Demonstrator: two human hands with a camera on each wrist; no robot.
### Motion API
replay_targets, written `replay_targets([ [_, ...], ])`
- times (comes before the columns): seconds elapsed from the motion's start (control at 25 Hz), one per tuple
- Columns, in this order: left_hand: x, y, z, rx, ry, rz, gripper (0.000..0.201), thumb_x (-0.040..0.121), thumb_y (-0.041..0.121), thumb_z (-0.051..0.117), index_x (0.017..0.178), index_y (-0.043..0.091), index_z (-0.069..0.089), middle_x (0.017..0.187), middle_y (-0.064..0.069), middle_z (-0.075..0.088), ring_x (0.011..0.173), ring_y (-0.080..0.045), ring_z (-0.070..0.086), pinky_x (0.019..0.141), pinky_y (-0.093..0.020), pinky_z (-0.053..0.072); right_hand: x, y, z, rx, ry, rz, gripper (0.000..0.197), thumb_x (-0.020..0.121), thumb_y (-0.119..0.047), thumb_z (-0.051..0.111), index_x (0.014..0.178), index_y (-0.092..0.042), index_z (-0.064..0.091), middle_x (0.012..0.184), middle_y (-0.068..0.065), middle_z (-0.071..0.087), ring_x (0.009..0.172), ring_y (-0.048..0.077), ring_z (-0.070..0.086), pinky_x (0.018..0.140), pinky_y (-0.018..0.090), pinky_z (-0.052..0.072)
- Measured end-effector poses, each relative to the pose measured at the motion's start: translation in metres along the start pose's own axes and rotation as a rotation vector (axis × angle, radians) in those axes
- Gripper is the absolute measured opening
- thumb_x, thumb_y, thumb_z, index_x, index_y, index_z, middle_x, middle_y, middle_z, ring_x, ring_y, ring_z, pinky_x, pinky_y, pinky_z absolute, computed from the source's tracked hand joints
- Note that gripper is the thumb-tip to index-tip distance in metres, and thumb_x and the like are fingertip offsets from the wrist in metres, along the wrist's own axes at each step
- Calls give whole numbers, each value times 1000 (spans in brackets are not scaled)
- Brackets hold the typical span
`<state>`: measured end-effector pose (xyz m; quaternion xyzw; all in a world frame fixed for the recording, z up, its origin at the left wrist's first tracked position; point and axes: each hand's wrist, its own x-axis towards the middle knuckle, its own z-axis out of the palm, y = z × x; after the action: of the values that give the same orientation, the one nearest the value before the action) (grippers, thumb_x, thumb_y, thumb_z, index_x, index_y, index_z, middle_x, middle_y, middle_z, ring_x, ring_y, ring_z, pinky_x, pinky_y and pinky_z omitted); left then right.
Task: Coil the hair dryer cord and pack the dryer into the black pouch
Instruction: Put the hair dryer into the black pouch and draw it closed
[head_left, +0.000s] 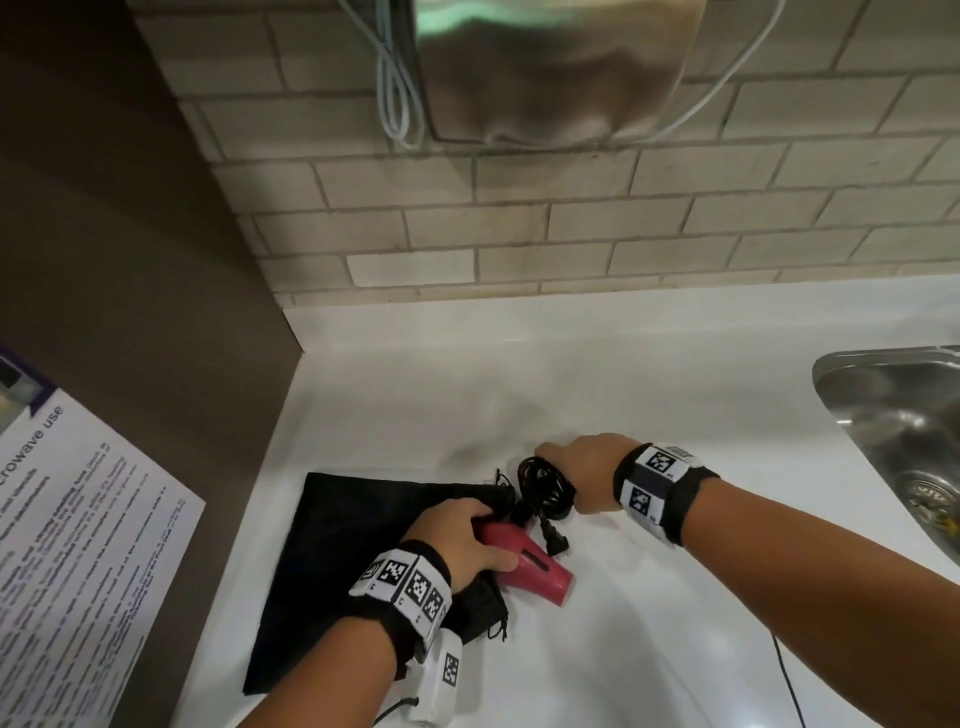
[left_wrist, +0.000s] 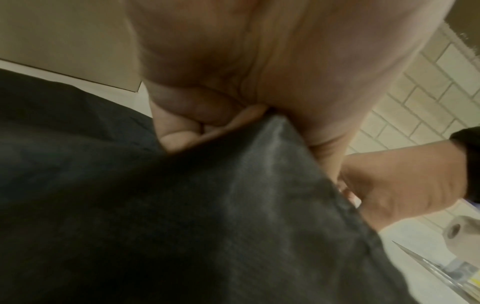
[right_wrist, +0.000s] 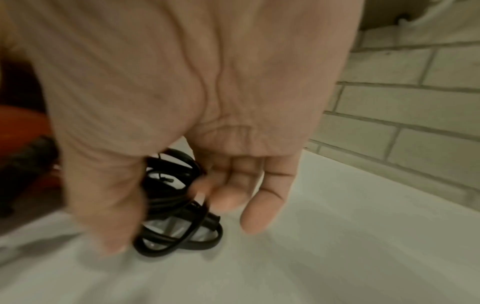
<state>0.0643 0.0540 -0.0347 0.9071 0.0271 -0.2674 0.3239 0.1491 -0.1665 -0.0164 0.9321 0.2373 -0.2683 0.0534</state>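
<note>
From the head camera, the left hand (head_left: 457, 540) was wrapped around the red hair dryer (head_left: 524, 564), which lay half on the black pouch (head_left: 343, 566) on the white surface (head_left: 649, 597). The right hand (head_left: 582, 473) sat over the coiled cord (head_left: 545, 491), with the plug (head_left: 555, 540) poking loose beside the dryer — that free end looked ready to snag on the pouch mouth.

From the left wrist, the fingers (left_wrist: 187, 127) were curled tight, black fabric (left_wrist: 233, 216) bunched right under them; pinned cloth could have kept the pouch from opening.

From the right wrist, the fingers (right_wrist: 233, 195) hung nearly straight and the thumb (right_wrist: 109, 205) dropped beside the cord loops (right_wrist: 176, 207). It's blurred, so I couldn't tell whether anything was truly pinched. If not, the coil risked springing apart on the surface.
</note>
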Motion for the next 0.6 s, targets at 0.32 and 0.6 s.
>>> replay_targets([
  [0.32,-2,-8,2,-94,98,-20,79,60,46,92,129,24,61,119,12,66,107,-10,63,98,-25,49,18,-28,24,-143,120,-281,96,76,-41,82,155,-26,29,142,3,56,124,30,56,109,45,45],
  [0.6,-11,-14,-28,-266,226,-5,46,72,52,83,105,22,72,100,9,75,93,-10,70,88,-30,56,6,-27,37,-65,208,-169,102,85,-44,73,162,-16,12,128,7,64,113,29,55,89,43,55],
])
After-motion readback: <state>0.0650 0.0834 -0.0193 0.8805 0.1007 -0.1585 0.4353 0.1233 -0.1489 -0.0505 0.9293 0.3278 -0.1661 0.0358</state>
